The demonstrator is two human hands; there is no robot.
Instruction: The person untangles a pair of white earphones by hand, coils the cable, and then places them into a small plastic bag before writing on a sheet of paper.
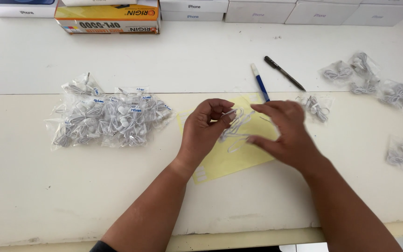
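I see the left hand (204,130) pinching a looped white earphone cable (235,127) above a yellow sheet (232,161) on the white counter (71,196), and the right hand (283,133) gripping the cable's other loops, fingers curled round them. A heap of bagged earphones (108,116) lies to the left. A blue-and-white pen (260,81) and a dark pen (284,73) sit just beyond the sheet, with more small bags (374,81) to the right.

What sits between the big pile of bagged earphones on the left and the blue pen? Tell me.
In the head view, the left hand sits there, pinching a loose white earphone cable over a yellow sheet, between the pile of bagged earphones and the blue pen.
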